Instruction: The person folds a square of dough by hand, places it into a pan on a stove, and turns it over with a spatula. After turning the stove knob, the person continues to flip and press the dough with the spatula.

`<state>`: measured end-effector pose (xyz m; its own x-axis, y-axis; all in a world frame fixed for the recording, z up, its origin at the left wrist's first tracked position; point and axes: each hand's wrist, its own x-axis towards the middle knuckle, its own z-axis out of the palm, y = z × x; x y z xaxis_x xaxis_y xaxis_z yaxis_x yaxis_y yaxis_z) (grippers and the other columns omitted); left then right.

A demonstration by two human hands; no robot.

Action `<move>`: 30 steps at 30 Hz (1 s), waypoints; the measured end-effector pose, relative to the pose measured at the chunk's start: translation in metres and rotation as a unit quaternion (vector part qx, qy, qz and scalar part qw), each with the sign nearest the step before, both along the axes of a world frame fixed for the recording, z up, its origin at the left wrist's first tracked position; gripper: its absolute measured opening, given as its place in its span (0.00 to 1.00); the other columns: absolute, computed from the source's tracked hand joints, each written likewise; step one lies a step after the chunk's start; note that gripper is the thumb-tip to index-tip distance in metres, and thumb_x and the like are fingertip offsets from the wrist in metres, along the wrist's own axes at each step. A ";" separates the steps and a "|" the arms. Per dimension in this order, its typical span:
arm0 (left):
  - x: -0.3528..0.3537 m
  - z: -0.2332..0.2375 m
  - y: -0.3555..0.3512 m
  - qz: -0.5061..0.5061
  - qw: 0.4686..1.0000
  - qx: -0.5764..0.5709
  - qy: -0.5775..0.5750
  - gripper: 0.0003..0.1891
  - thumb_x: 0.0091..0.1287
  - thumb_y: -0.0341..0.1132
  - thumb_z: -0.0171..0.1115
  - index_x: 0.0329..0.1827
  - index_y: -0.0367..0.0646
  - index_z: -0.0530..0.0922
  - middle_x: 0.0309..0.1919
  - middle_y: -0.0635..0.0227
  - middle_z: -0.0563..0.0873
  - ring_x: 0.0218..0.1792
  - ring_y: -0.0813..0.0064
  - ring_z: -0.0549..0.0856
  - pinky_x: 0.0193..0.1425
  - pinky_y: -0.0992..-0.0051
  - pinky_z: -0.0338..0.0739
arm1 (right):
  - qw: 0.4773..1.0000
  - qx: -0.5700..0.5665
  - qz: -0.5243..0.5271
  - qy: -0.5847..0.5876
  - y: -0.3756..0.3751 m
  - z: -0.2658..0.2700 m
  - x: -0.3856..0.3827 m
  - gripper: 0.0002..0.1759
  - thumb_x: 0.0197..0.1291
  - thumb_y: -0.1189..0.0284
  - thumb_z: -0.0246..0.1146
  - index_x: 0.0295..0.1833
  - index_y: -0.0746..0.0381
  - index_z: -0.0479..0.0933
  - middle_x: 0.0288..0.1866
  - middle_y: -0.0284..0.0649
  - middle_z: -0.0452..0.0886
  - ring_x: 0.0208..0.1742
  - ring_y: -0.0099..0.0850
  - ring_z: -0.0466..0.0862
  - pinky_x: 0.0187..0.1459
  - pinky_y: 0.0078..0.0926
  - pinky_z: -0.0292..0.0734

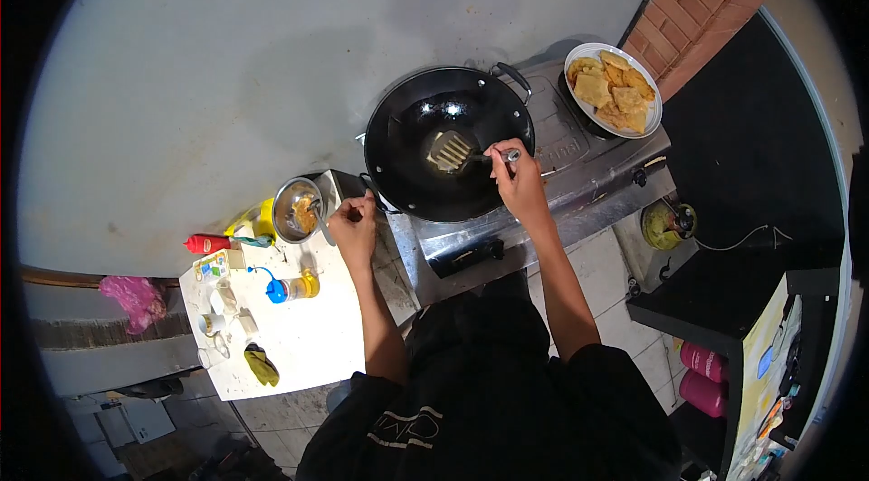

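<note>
A black wok (398, 133) sits on the steel gas stove (566, 164), with a small pool of oil at its bottom. My right hand (516, 178) is closed round the handle of a slotted spatula (449, 152), whose blade rests in that oil. At the wok's left side, my left hand (354, 226) is closed with its fingertips at the wok's loop handle (371, 192), partly covering it. Left of this hand stands a metal bowl (288, 221) holding orange-brown batter and a spoon.
A plate (571, 74) of fried golden pieces (615, 92) stands at the stove's back right. On the white table (317, 327) are a red bottle (206, 244), a blue-capped bottle (294, 288) and a green cloth-like item (261, 364). A green container (663, 232) stands right of the stove.
</note>
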<state>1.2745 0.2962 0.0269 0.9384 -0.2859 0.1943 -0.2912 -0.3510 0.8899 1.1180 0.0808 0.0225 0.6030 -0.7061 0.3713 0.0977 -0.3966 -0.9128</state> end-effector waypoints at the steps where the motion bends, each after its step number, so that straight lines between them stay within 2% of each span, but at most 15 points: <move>1: 0.000 0.000 0.000 0.003 1.000 0.001 -0.001 0.14 0.64 0.33 0.67 0.23 0.32 0.79 0.16 0.75 0.75 0.21 0.87 0.70 0.26 0.82 0.65 | 1.000 -0.007 -0.004 0.000 0.000 -0.001 0.001 0.03 0.66 0.79 0.58 0.41 0.68 0.72 0.31 0.41 0.81 0.26 0.23 0.81 0.28 0.21 0.73; 6: 0.004 -0.010 0.002 0.004 1.000 0.001 0.005 0.14 0.64 0.34 0.67 0.24 0.32 0.79 0.16 0.75 0.75 0.21 0.87 0.70 0.26 0.81 0.65 | 1.000 -0.017 -0.021 -0.017 0.001 -0.004 0.002 0.03 0.66 0.79 0.58 0.41 0.69 0.73 0.32 0.42 0.82 0.26 0.24 0.82 0.28 0.21 0.74; 8: 0.006 -0.013 0.002 0.003 1.000 -0.018 0.013 0.14 0.64 0.34 0.67 0.24 0.32 0.79 0.15 0.75 0.74 0.21 0.87 0.70 0.25 0.81 0.64 | 0.998 0.059 -0.018 -0.019 0.000 -0.003 0.002 0.04 0.67 0.78 0.57 0.42 0.69 0.73 0.34 0.41 0.83 0.27 0.23 0.82 0.27 0.20 0.76; 14: 0.002 -0.005 0.001 0.010 1.000 0.007 -0.005 0.13 0.63 0.34 0.68 0.25 0.32 0.80 0.16 0.75 0.74 0.20 0.87 0.69 0.25 0.81 0.63 | 0.993 0.090 -0.039 -0.064 -0.004 0.009 -0.004 0.06 0.69 0.76 0.56 0.44 0.69 0.73 0.36 0.41 0.84 0.27 0.22 0.83 0.27 0.19 0.78; 19: 0.000 -0.002 0.000 0.009 1.000 0.000 0.012 0.13 0.63 0.33 0.68 0.25 0.32 0.80 0.16 0.75 0.75 0.21 0.87 0.70 0.25 0.81 0.64 | 0.998 0.055 -0.012 -0.022 -0.002 0.000 -0.003 0.05 0.68 0.76 0.58 0.43 0.69 0.74 0.35 0.40 0.84 0.26 0.22 0.82 0.26 0.19 0.78; 22: 0.000 -0.001 0.000 0.012 1.000 -0.003 0.011 0.13 0.63 0.33 0.68 0.25 0.32 0.80 0.16 0.75 0.75 0.21 0.87 0.70 0.26 0.81 0.64 | 0.998 0.052 -0.014 -0.016 0.002 0.001 -0.001 0.04 0.67 0.77 0.58 0.42 0.67 0.74 0.31 0.39 0.82 0.24 0.22 0.81 0.25 0.19 0.75; 24: 0.000 -0.002 0.000 0.008 1.000 -0.002 0.002 0.14 0.63 0.33 0.68 0.25 0.32 0.80 0.16 0.75 0.75 0.21 0.87 0.70 0.26 0.82 0.64 | 1.000 0.009 -0.015 0.005 0.005 0.004 -0.002 0.04 0.67 0.77 0.59 0.40 0.67 0.73 0.28 0.40 0.79 0.23 0.22 0.80 0.25 0.21 0.72; 30: 0.000 -0.004 0.000 0.013 1.000 -0.014 0.015 0.14 0.64 0.34 0.68 0.24 0.32 0.79 0.17 0.75 0.75 0.21 0.87 0.70 0.26 0.82 0.64 | 1.000 -0.010 -0.018 -0.003 0.006 0.006 -0.002 0.04 0.65 0.78 0.60 0.39 0.67 0.72 0.27 0.42 0.77 0.23 0.25 0.77 0.26 0.24 0.70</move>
